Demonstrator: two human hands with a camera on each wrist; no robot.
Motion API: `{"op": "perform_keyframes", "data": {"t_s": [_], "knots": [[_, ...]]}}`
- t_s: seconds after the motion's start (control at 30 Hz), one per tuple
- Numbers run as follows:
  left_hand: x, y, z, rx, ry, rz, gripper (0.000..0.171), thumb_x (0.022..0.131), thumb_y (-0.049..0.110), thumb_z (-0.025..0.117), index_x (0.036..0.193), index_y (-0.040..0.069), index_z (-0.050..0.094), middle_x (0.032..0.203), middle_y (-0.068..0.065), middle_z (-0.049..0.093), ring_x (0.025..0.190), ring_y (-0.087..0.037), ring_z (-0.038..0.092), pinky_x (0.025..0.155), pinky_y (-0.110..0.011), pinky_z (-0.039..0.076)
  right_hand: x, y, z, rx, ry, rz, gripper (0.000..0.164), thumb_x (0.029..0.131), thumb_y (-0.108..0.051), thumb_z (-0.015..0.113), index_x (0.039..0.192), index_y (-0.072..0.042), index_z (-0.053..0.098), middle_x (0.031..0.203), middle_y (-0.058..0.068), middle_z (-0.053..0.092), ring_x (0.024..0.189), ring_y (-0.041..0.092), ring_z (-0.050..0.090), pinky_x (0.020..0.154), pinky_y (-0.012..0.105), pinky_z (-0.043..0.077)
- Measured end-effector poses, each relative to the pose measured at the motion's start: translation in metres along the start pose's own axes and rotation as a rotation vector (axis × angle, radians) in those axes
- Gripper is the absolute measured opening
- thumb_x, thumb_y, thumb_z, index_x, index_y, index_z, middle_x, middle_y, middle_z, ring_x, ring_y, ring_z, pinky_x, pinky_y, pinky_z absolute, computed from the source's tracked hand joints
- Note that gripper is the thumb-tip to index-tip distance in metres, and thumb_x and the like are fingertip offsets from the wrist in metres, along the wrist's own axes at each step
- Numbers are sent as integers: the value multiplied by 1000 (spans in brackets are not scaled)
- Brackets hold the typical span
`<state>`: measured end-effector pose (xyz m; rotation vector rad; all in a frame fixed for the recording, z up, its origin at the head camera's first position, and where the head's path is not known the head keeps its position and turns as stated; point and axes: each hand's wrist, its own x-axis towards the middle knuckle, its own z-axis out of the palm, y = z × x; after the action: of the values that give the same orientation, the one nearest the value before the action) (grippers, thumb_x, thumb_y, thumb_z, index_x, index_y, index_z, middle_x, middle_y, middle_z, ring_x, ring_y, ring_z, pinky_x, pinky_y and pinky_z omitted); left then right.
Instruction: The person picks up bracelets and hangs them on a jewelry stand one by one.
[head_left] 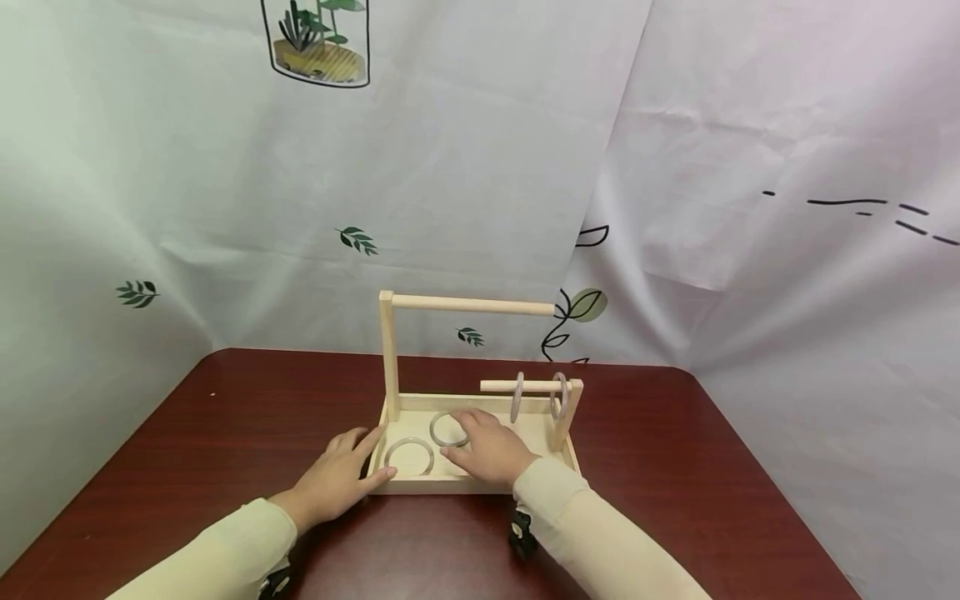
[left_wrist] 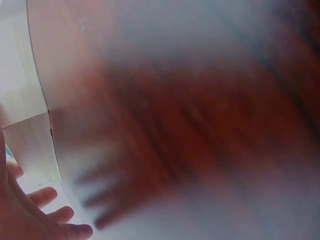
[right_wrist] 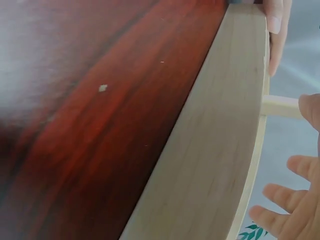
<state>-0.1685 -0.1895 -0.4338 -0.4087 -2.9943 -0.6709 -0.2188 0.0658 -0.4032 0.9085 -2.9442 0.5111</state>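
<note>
While a pale printed curtain (head_left: 480,183) is hanging behind everything, a dark red counter (head_left: 675,483) is spreading out before it and bearing a wooden tray (head_left: 442,486). Two whitish sleeves (head_left: 615,533) are reaching in over the near side. The left hand (head_left: 337,473) is resting at the tray's front left corner, its fingers and thumb lying apart. The right hand (head_left: 491,450) is reaching over the front wall, its thumb and fingers standing apart; any contact with a ring is hard to tell. A long rod (head_left: 472,305) is running rightward from a tall post (head_left: 388,358) at the tray's left end; from a short post (head_left: 566,417) at the right, a short rod (head_left: 495,386) is pointing leftward. On it, one ring (head_left: 517,400) is hanging near the middle and a second ring (head_left: 566,392) beside the post. Inside the tray, a third ring (head_left: 432,428) is lying partly hidden by the right hand, and a fourth ring (head_left: 409,440) is lying at the front left.
</note>
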Motion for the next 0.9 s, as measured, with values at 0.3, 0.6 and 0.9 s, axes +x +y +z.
{"op": "perform_keyframes", "data": {"t_s": [0.3, 0.6, 0.9], "knots": [[0, -1, 1, -21, -28, -31, 76, 92, 58, 54, 150, 13, 35, 137, -29, 42, 127, -49, 39, 98, -63, 35, 14, -1, 1, 32, -63, 62, 62, 92, -46, 59, 141, -10, 48, 141, 11, 49, 132, 30, 44, 100, 48, 42], [-1, -4, 2, -23, -42, -52, 78, 91, 61, 52, 151, 15, 34, 134, -29, 46, 128, -48, 39, 98, -64, 34, 24, 4, 7, 65, -76, 113, 63, 91, -48, 60, 140, -11, 49, 140, 14, 49, 130, 32, 45, 100, 49, 42], [0, -2, 0, -33, -55, -53, 78, 90, 59, 54, 150, 14, 35, 132, -28, 47, 127, -47, 40, 98, -63, 35, 32, 8, 10, 126, -136, 132, 75, 84, -48, 70, 143, -9, 45, 145, 15, 44, 136, 34, 37, 106, 49, 36]]}}
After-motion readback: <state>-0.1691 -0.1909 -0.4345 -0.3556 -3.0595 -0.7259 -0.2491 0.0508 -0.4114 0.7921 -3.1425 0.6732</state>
